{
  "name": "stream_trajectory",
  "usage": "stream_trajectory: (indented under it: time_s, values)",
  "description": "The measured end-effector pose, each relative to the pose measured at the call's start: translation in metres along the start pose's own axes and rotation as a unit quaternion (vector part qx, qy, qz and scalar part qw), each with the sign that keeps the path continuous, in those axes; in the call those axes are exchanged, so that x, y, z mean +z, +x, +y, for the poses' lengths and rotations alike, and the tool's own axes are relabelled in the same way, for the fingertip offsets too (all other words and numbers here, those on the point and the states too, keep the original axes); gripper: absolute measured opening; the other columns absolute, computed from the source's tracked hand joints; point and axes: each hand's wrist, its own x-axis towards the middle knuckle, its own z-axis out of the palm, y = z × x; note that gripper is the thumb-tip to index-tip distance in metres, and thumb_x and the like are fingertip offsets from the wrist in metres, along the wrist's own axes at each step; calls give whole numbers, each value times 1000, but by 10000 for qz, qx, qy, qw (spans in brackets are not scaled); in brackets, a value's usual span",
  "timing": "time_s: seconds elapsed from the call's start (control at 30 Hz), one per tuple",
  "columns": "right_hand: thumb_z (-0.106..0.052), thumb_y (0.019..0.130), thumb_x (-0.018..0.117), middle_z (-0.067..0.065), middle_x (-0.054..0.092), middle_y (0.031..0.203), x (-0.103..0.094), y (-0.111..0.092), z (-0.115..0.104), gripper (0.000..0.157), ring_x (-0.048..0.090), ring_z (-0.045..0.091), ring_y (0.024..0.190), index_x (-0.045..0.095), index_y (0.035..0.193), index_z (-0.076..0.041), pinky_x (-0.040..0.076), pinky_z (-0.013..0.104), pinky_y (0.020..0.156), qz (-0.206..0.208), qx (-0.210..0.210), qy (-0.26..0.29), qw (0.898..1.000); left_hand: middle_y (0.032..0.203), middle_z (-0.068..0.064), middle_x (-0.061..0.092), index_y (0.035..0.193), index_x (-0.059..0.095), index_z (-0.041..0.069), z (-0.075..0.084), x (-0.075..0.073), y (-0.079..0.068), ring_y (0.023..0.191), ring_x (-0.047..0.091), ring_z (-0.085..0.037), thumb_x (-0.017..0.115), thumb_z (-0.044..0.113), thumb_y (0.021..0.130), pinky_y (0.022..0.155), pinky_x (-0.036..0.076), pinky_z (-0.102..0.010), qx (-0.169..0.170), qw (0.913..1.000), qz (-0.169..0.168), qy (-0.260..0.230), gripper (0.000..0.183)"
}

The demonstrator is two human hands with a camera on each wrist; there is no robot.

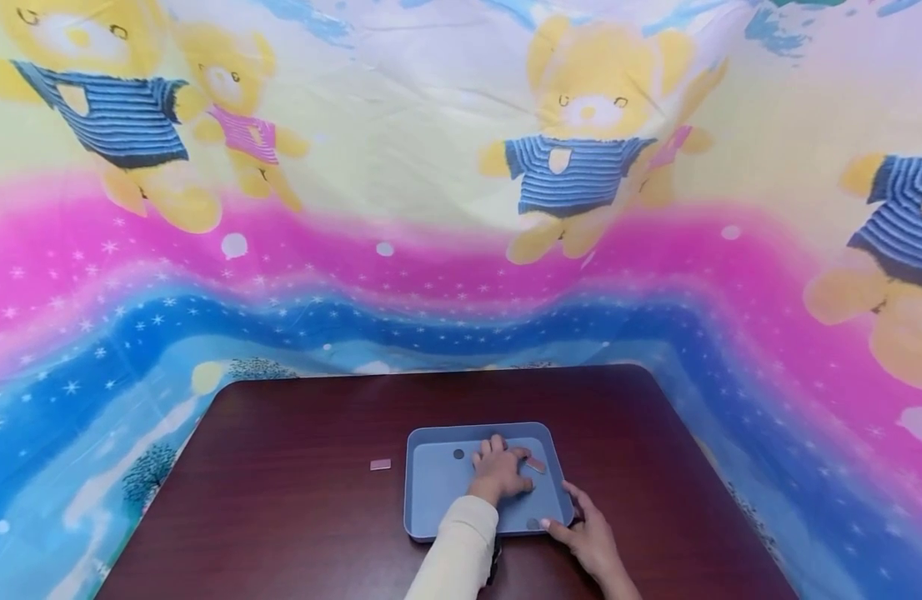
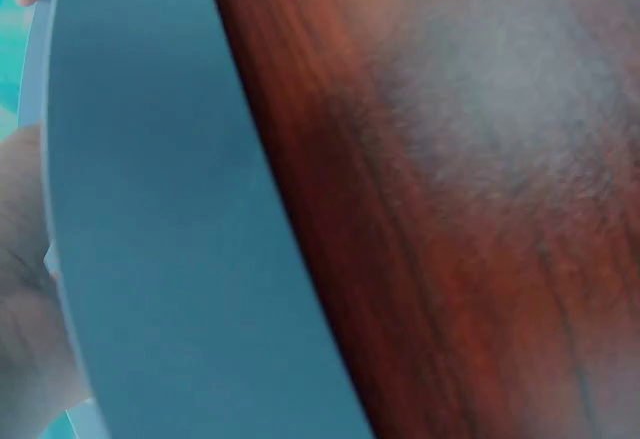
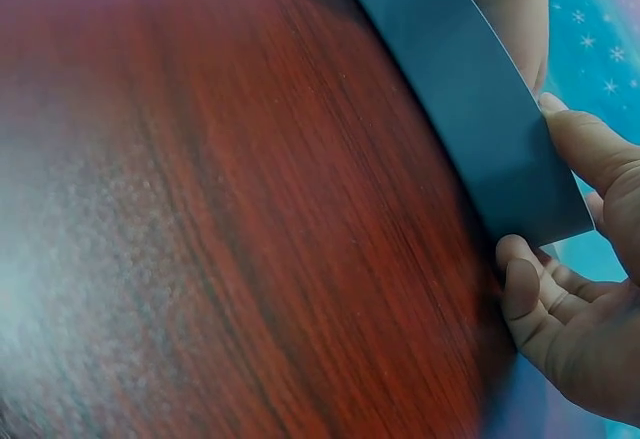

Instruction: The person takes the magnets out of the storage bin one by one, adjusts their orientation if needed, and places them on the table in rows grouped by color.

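Observation:
A blue-grey tray (image 1: 431,492) with low walls lies on the dark wooden table. Inside it, my left hand (image 1: 500,471) reaches down with its fingers spread. Beside its index fingertip lies a small flat pinkish rectangular piece (image 1: 536,465). A dark round disc (image 1: 458,454) rests in the tray left of that hand. My right hand (image 1: 592,533) grips the tray's near right corner, thumb on the rim and fingers along the outer wall, as the right wrist view shows. A greyish disc (image 1: 533,523) lies next to the right thumb. In the left wrist view the tray wall hides most of my left hand.
Left of the tray, another small pink rectangular piece (image 1: 380,465) lies on the reddish-brown table (image 1: 296,500). A cloth printed with bears (image 1: 431,167) hangs behind and beside the table.

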Motion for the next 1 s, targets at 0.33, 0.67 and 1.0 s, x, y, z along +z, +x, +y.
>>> stream_trajectory:
  time_s: [0.33,0.67,1.0]
  values:
    - [-20,74,79,11,64,89,0,0,0,76,53,16,51,41,138,-8,42,27,45,128,-112,55,9998,107,-8,44,107,69,29,8,7,-1,100,35,-27,78,48,68,76,30,-44,9,9985,542,-1,44]
    - [-18,73,80,16,63,95,4,-2,0,74,53,15,53,43,136,-7,43,26,46,161,-301,158,9993,103,-4,51,87,77,32,12,16,-5,92,40,-24,74,46,73,72,32,-42,-356,9925,1165,-68,20]
    - [-19,74,79,11,60,88,1,-4,1,74,51,14,51,42,137,-6,42,26,44,140,-296,131,9994,110,-5,53,100,74,28,18,18,-7,100,42,-25,74,52,69,76,35,-43,-222,9925,1194,149,38]
